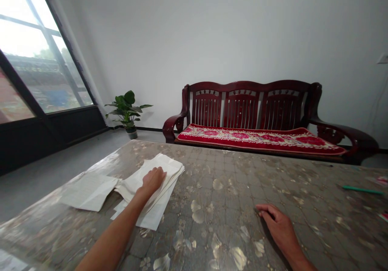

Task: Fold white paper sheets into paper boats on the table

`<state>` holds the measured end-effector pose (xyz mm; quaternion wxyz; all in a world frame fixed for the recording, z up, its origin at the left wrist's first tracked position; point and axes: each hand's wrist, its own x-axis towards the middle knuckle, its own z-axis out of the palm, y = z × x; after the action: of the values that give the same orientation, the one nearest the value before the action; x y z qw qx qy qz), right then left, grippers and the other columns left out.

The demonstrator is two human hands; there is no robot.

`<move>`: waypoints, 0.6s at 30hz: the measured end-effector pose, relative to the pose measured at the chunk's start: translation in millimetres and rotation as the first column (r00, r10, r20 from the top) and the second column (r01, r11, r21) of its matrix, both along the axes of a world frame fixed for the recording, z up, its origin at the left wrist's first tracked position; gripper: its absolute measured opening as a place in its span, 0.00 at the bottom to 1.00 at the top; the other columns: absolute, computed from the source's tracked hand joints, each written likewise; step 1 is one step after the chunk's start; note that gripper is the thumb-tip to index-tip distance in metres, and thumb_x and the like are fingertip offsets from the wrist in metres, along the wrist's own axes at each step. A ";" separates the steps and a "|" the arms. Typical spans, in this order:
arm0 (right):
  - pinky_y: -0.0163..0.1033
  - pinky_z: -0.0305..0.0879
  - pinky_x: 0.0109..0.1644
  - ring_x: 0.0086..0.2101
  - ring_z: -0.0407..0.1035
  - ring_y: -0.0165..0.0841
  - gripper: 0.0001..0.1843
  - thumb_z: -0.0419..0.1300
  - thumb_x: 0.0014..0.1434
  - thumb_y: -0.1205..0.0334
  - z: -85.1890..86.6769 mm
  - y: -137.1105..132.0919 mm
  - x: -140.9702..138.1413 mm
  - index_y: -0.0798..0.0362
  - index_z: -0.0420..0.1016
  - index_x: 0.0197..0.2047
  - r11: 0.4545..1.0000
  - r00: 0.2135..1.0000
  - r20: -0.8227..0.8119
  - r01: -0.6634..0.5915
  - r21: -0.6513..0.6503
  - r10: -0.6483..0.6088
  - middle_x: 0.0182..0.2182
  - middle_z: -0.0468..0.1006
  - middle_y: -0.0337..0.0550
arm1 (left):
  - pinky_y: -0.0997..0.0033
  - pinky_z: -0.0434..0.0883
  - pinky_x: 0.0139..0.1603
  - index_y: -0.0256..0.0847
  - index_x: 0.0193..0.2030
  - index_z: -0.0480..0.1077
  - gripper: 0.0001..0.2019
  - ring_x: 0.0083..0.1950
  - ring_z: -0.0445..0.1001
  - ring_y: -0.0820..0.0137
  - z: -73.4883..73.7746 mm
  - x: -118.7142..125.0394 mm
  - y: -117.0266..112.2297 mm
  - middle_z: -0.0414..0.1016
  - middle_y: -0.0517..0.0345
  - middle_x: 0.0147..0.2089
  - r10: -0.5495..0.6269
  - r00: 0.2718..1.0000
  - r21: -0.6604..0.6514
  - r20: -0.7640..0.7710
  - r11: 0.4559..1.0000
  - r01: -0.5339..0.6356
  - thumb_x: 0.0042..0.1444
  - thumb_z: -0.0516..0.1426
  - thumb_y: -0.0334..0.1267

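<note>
The left hand (154,179) is pressing down on a pile of white papers (170,165). Its fingers are bending, and I cannot tell if they are pinching any paper. The pile is lying on the left part of the bench (212,230), near its far edge. Its sheets are sticking out unevenly, and some are poking out under the arm. Another white sheet (87,192) is lying just left of the pile.

The right hand (277,221) is resting near the front of the bench, well apart from the papers. It is holding nothing, and its fingers are curling a little, so it is partly open. A green stick (363,190) is lying far over to the right.

Behind the bench, a dark red wooden seat (239,87) is standing by the wall, and a red flowery mat (212,133) is covering it. A leafy plant (127,106) is growing in a pot (132,134) on the floor.
</note>
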<state>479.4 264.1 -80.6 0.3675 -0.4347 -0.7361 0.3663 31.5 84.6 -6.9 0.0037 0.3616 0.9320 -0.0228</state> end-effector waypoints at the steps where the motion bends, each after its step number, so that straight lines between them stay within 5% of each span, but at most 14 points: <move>1: 0.42 0.72 0.46 0.40 0.76 0.41 0.17 0.56 0.49 0.50 -0.2 0.1 0.0 0.48 0.83 0.33 1.000 1.000 0.003 -0.001 -0.002 0.001 0.36 0.83 0.44 | 0.60 0.71 0.48 0.38 0.54 0.70 0.22 0.54 0.75 0.54 1.3 1.2 2.3 0.74 0.41 0.54 -0.001 1.000 0.014 0.013 1.000 0.001 0.67 0.44 0.49; 4: 0.43 0.71 0.47 0.40 0.76 0.41 0.17 0.55 0.50 0.50 -1.0 0.1 0.3 0.49 0.83 0.33 1.000 1.000 0.008 -0.001 0.000 0.001 0.36 0.83 0.44 | 0.56 0.70 0.52 0.42 0.62 0.65 0.29 0.58 0.72 0.51 2.1 6.8 8.9 0.69 0.40 0.61 -0.017 0.998 0.064 0.059 0.998 0.014 0.62 0.47 0.59; 11: 0.43 0.71 0.48 0.41 0.76 0.42 0.18 0.55 0.50 0.50 0.3 -0.7 0.6 0.49 0.82 0.33 1.000 1.000 0.016 0.006 0.001 -0.006 0.36 0.83 0.45 | 0.51 0.69 0.52 0.43 0.60 0.68 0.30 0.58 0.72 0.46 -8.3 5.3 15.4 0.71 0.38 0.60 -0.026 0.994 0.021 0.110 0.999 0.024 0.59 0.50 0.60; 15: 0.43 0.71 0.47 0.40 0.76 0.42 0.17 0.55 0.49 0.50 1.2 -0.3 0.8 0.48 0.83 0.33 1.000 1.000 0.023 -0.001 0.011 0.001 0.36 0.83 0.44 | 0.59 0.68 0.55 0.49 0.60 0.70 0.28 0.57 0.74 0.54 -1.3 -23.7 11.6 0.74 0.48 0.60 -0.067 0.985 0.059 0.158 0.997 0.059 0.61 0.46 0.60; 18: 0.43 0.71 0.48 0.41 0.76 0.42 0.17 0.55 0.49 0.50 0.9 -0.4 1.0 0.48 0.83 0.32 1.000 1.000 0.025 0.004 0.018 -0.004 0.36 0.83 0.44 | 0.55 0.65 0.59 0.40 0.65 0.65 0.33 0.62 0.70 0.50 7.3 -57.3 0.4 0.70 0.40 0.63 -0.011 0.994 0.079 0.110 0.997 0.002 0.61 0.45 0.59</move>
<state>480.4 263.7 -79.7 0.3630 -0.4373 -0.7429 0.3536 -25.8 85.0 0.4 0.0410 0.3653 0.9294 0.0340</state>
